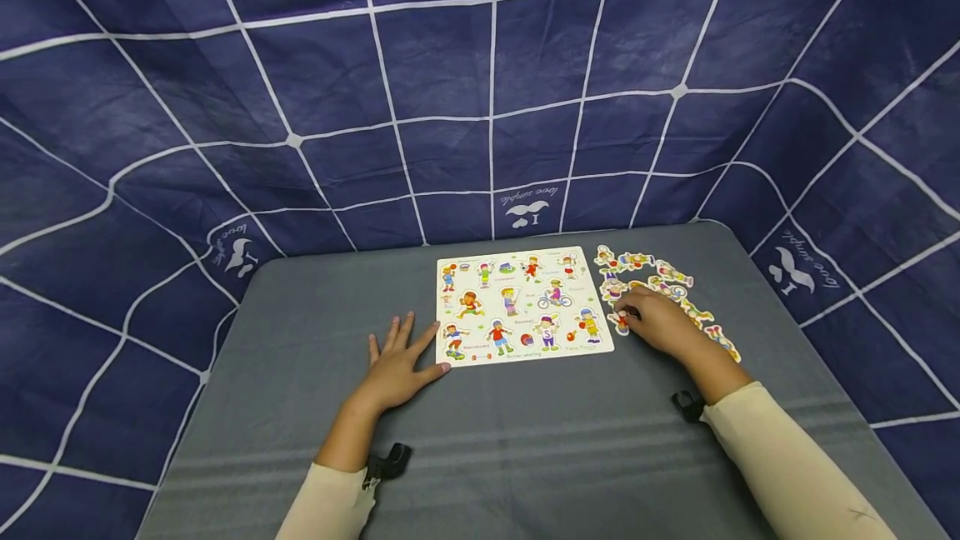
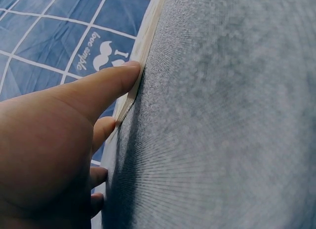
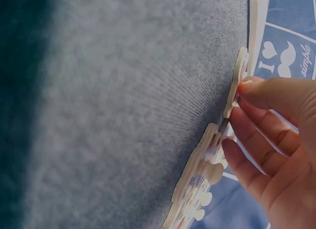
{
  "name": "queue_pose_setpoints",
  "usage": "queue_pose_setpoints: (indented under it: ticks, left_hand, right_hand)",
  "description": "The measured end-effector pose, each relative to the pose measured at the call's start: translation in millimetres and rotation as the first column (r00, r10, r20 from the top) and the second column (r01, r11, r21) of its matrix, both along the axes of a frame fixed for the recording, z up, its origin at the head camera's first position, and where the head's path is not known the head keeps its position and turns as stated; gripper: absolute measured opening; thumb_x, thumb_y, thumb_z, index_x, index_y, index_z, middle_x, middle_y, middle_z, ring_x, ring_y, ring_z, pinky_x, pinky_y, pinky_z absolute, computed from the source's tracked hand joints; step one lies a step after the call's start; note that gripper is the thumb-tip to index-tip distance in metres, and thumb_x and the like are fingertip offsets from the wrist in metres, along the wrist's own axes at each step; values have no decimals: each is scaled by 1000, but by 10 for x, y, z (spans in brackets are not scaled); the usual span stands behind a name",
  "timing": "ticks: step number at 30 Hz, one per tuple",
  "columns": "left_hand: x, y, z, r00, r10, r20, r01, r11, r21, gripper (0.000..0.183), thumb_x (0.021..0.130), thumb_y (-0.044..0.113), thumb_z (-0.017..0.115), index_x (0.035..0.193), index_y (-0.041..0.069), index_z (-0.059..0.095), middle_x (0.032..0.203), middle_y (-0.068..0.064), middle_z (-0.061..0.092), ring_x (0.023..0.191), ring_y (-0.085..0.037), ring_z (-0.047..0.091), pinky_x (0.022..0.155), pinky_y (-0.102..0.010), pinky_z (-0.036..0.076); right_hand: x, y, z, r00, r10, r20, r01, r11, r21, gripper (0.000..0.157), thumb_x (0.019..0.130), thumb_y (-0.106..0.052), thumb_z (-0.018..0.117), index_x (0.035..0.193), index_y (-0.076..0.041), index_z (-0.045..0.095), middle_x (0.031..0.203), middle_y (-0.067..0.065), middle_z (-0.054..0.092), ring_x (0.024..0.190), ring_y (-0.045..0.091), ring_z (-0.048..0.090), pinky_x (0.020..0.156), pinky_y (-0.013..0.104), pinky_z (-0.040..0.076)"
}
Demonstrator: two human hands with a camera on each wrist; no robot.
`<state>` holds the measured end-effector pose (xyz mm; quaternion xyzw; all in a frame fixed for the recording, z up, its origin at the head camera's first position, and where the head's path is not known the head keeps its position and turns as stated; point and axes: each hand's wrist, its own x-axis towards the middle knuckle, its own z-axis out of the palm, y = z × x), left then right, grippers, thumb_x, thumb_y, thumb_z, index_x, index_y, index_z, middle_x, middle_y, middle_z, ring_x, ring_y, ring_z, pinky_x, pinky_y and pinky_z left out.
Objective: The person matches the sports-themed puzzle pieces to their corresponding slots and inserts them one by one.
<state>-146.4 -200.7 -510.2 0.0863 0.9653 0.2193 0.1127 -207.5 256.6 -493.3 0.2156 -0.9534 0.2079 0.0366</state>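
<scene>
A person's two hands work over a grey tabletop (image 1: 480, 448), seen from above. A pale board (image 1: 532, 312), showing small figures of children at sport, lies flat toward the far side, a little right of centre. It sits between the hands, probably so that both can reach it and its figures face the person.

The left hand (image 1: 396, 371) rests with fingers spread. Its thumb touches the board's near edge by the near left corner, and its index fingertip meets the left edge. This light two-sided contact looks meant to keep the board from sliding.

The right hand (image 1: 662, 325) pinches a flat cut-out piece (image 1: 621, 322) just beside the board's right edge. The right wrist view shows the thumb on the piece, with other fingers curled in beside it; a thumb-and-finger hold suits something so thin. Whether it is off the tabletop is hard to tell.

More pieces (image 1: 673, 273) lie in a loose cluster to the board's right, seemingly put there to be handy for the right hand while leaving the board's figures uncovered
</scene>
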Motion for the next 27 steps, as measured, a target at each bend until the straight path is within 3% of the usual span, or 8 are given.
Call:
queue_pose_setpoints:
  ticks: [6, 18, 27]
  left_hand:
    - [-6, 10, 3, 1000, 0, 1, 0, 1000, -5, 80, 92, 66, 60, 159, 34, 32, 171, -15, 6, 158, -42, -4, 116, -75, -11]
    - [-14, 7, -7, 1000, 0, 1, 0, 1000, -7, 80, 92, 67, 60, 159, 35, 32, 171, -16, 7, 158, -42, -4, 116, -76, -10]
    - [0, 9, -22, 1000, 4, 2, -4, 1000, -1, 80, 92, 66, 60, 159, 34, 32, 171, -16, 7, 158, -42, -4, 116, -75, -11]
  right_hand:
    - [-8, 13, 27, 1000, 16, -6, -16, 1000, -12, 14, 85, 3, 70, 95, -6, 74, 82, 2, 59, 74, 12, 52, 68, 33, 43]
    - [7, 34, 59, 1000, -22, 8, 22, 999, -23, 13, 87, -1, 72, 99, -4, 73, 92, 7, 65, 81, 17, 58, 74, 39, 49]
    - [31, 14, 108, 999, -35, 14, 35, 997, -62, 10, 87, -4, 72, 97, -4, 72, 88, 4, 65, 81, 15, 61, 72, 34, 50]
